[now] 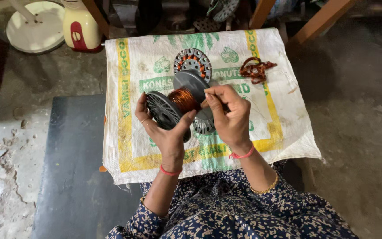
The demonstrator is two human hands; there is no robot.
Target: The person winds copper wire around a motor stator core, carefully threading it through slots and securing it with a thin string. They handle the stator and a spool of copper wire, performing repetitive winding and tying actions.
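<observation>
Spool of copper wire [183, 101] | cradled in left hand [166, 130], fingers wrapped round flange | right hand [231, 116] pinching closed at its winding, just beside

A white woven sack [147, 146] with green and yellow print lies spread flat as a work mat. On it, near its far edge, sits a round stator [192, 60] with copper windings between its slots. To the right of the stator, apart from it, lies a tangle of reddish-brown wire [256, 69]. A dark slab [74, 177] runs under the sack's left side. Beyond the sack's far left corner stand a white round base [36, 26] and a cream housing [80, 28] with a red panel. Two wooden legs [319, 20] rise at the far right. The floor [359, 132] is rough, dusty concrete.
</observation>
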